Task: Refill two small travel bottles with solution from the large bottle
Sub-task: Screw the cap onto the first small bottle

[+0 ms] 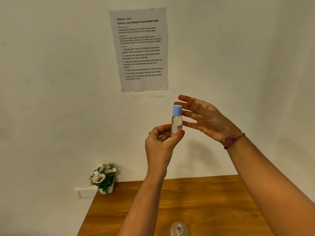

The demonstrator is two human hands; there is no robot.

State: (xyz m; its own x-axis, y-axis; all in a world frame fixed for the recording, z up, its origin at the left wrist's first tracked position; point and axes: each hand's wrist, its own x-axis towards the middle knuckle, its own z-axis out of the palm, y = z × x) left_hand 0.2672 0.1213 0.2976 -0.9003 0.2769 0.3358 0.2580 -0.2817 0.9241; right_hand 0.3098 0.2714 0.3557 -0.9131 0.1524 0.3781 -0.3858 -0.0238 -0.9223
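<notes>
A small clear travel bottle (pixel 176 122) with a blue flip cap (pixel 177 110) on it is held upright, high above the table, in front of the wall. My left hand (pixel 161 143) pinches its lower body between thumb and fingers. My right hand (pixel 202 116) hovers just right of the cap with fingers spread and straight, holding nothing. At the bottom edge the top of another clear bottle (pixel 179 228) shows, without a cap and blurred. No large bottle can be made out as such.
A wooden table (pixel 204 201) stands against a white wall. A small pot of white artificial flowers (pixel 104 178) sits at its back left corner, beside a wall socket plate (pixel 86 192). A printed task sheet (pixel 140 48) hangs on the wall.
</notes>
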